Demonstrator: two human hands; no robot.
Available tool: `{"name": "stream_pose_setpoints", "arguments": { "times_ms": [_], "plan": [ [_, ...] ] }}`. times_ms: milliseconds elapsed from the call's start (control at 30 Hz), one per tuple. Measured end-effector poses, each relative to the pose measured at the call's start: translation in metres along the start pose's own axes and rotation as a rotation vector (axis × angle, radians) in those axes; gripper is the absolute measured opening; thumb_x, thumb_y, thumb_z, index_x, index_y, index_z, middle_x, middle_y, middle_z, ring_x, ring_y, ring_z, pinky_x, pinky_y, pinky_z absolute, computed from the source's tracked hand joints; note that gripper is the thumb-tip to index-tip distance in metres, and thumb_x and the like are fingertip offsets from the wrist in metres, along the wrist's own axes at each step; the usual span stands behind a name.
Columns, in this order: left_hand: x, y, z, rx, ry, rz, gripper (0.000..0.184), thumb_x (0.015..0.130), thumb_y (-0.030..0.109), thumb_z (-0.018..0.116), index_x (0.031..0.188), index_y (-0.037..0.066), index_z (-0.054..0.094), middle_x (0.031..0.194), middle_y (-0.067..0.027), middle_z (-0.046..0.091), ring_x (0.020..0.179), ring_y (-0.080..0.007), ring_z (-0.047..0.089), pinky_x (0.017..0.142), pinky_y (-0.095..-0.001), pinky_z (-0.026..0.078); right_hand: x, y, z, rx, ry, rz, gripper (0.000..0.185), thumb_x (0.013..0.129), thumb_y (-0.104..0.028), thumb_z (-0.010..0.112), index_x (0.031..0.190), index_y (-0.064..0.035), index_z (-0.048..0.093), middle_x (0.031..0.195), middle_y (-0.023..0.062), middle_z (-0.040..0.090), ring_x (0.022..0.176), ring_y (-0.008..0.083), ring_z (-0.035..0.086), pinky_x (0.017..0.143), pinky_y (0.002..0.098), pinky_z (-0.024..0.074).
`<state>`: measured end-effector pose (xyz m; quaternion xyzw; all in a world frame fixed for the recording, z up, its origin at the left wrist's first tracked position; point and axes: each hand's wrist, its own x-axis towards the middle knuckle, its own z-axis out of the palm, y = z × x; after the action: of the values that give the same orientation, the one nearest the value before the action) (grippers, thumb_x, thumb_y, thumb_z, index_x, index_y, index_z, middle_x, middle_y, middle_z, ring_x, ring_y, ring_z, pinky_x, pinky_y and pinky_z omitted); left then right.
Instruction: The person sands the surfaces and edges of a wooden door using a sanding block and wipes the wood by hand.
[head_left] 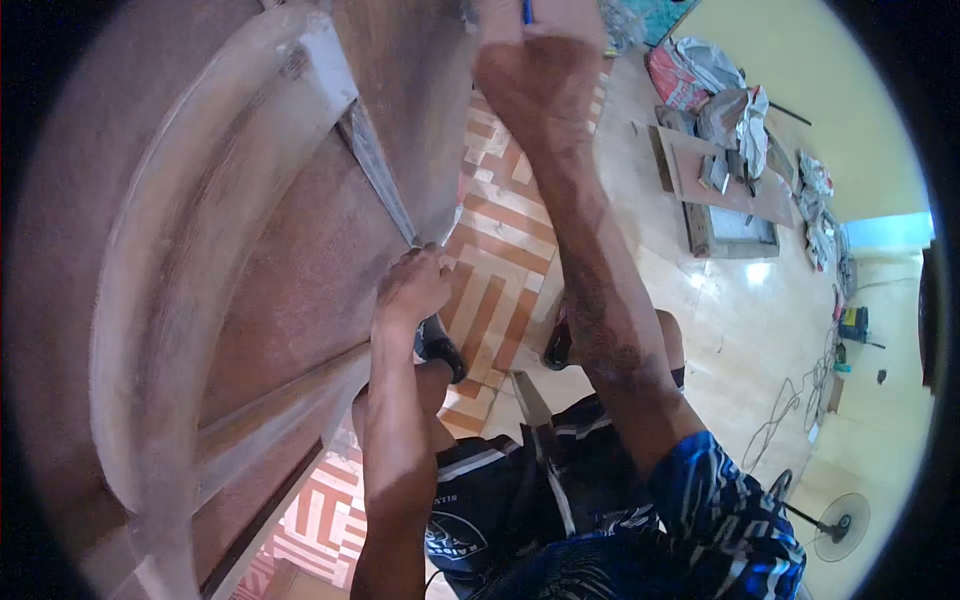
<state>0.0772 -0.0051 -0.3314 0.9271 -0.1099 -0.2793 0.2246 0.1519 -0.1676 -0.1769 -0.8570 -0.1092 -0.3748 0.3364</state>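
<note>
A large brown wooden panel (290, 260) fills the left side, with a pale curved moulding (165, 290) and straight raised strips across it. My left hand (415, 285) is closed at the panel's near edge, its curled fingers at the lower end of a narrow grey strip (380, 175). Whether it also holds something small is hidden. Higher up, my right hand (540, 55) is closed and smeared by motion, beside the panel's upper right part. A bit of blue (527, 12) shows at its fingers; the rest of that thing is out of frame.
Patterned tiles (490, 290) lie beneath my feet. At the right, a low stand with a board (725, 180) holds small items, with plastic bags (700, 75) behind. Cables (790, 410) run over the floor near a fan (840, 525). A flat blade-like piece (530, 398) shows by my knees.
</note>
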Motion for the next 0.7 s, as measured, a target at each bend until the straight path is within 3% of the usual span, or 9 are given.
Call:
{"name": "stream_pose_setpoints", "arguments": {
  "times_ms": [67, 133, 233, 367, 467, 500, 600, 633, 700],
  "plan": [
    [0.005, -0.015, 0.019, -0.034, 0.021, 0.068, 0.037, 0.090, 0.025, 0.051, 0.116, 0.001, 0.062, 0.118, -0.0261, 0.063, 0.112, -0.0416, 0.061, 0.098, -0.0493, 0.047, -0.015, 0.003, 0.013, 0.033, 0.055, 0.025, 0.060, 0.089, -0.006, 0.063, 0.145, -0.0044, 0.042, 0.138, 0.0257, 0.046, 0.115, 0.0413, 0.052, 0.091, 0.0439, 0.0442],
    [0.013, -0.013, 0.011, -0.023, 0.049, 0.076, 0.037, 0.090, 0.026, 0.051, 0.115, 0.001, 0.063, 0.116, -0.0261, 0.064, 0.111, -0.0418, 0.061, 0.097, -0.0494, 0.048, -0.092, 0.048, 0.089, 0.124, 0.333, -0.108, 0.061, 0.089, -0.006, 0.062, 0.146, -0.0049, 0.040, 0.144, 0.0312, 0.038, 0.128, 0.0492, 0.041, 0.106, 0.0492, 0.0343],
    [0.002, -0.003, -0.001, 0.063, 0.021, 0.024, 0.036, 0.090, 0.026, 0.052, 0.114, 0.001, 0.063, 0.114, -0.0257, 0.065, 0.109, -0.0419, 0.062, 0.096, -0.0493, 0.049, -0.200, 0.064, 0.122, 0.086, 0.006, 0.266, 0.063, 0.095, -0.006, 0.056, 0.152, -0.0049, 0.030, 0.145, 0.0331, 0.036, 0.130, 0.0505, 0.041, 0.109, 0.0491, 0.0351],
    [0.006, -0.018, 0.008, 0.075, 0.074, 0.083, 0.036, 0.089, 0.027, 0.053, 0.112, 0.001, 0.064, 0.114, -0.0257, 0.065, 0.108, -0.0414, 0.063, 0.095, -0.0486, 0.049, -0.110, 0.032, 0.076, 0.170, 0.188, 0.073, 0.060, 0.095, -0.007, 0.056, 0.151, -0.0046, 0.034, 0.143, 0.0321, 0.039, 0.128, 0.0464, 0.046, 0.106, 0.0469, 0.0399],
    [0.010, -0.021, 0.019, 0.014, 0.120, 0.100, 0.036, 0.090, 0.027, 0.053, 0.110, 0.001, 0.065, 0.114, -0.0260, 0.065, 0.110, -0.0407, 0.062, 0.096, -0.0481, 0.049, 0.003, 0.000, 0.023, -0.069, 0.328, -0.343, 0.057, 0.094, -0.011, 0.058, 0.147, -0.0020, 0.038, 0.136, 0.0321, 0.045, 0.124, 0.0463, 0.047, 0.104, 0.0471, 0.0405],
    [0.009, -0.020, 0.020, -0.002, 0.129, 0.111, 0.035, 0.090, 0.028, 0.053, 0.110, 0.001, 0.065, 0.114, -0.0261, 0.065, 0.110, -0.0404, 0.062, 0.096, -0.0480, 0.049, 0.024, -0.009, 0.021, -0.049, 0.417, -0.328, 0.053, 0.095, -0.013, 0.057, 0.143, 0.0022, 0.042, 0.132, 0.0321, 0.049, 0.119, 0.0457, 0.050, 0.102, 0.0459, 0.0414],
    [0.005, -0.012, 0.015, -0.017, 0.080, 0.054, 0.041, 0.088, 0.025, 0.059, 0.125, 0.006, 0.062, 0.123, -0.0225, 0.063, 0.115, -0.0388, 0.060, 0.099, -0.0460, 0.047, -0.030, 0.004, 0.035, 0.070, 0.185, -0.040, 0.062, 0.090, -0.013, 0.062, 0.146, -0.0003, 0.039, 0.142, 0.0320, 0.043, 0.131, 0.0482, 0.042, 0.109, 0.0483, 0.0366],
    [0.007, -0.009, 0.011, 0.008, 0.060, 0.053, 0.039, 0.089, 0.026, 0.058, 0.121, 0.004, 0.063, 0.121, -0.0239, 0.064, 0.113, -0.0397, 0.061, 0.098, -0.0469, 0.048, -0.076, 0.031, 0.077, 0.056, 0.378, -0.097, 0.062, 0.090, -0.014, 0.063, 0.145, 0.0028, 0.039, 0.142, 0.0315, 0.043, 0.133, 0.0474, 0.042, 0.110, 0.0467, 0.0355],
    [0.009, -0.003, 0.004, 0.058, 0.026, 0.037, 0.038, 0.090, 0.029, 0.054, 0.113, 0.001, 0.065, 0.116, -0.0268, 0.065, 0.109, -0.0415, 0.063, 0.096, -0.0485, 0.049, -0.174, 0.060, 0.119, 0.043, 0.114, 0.246, 0.063, 0.091, -0.014, 0.061, 0.145, 0.0076, 0.036, 0.143, 0.0312, 0.043, 0.134, 0.0466, 0.041, 0.112, 0.0451, 0.0335]
  ]
}}
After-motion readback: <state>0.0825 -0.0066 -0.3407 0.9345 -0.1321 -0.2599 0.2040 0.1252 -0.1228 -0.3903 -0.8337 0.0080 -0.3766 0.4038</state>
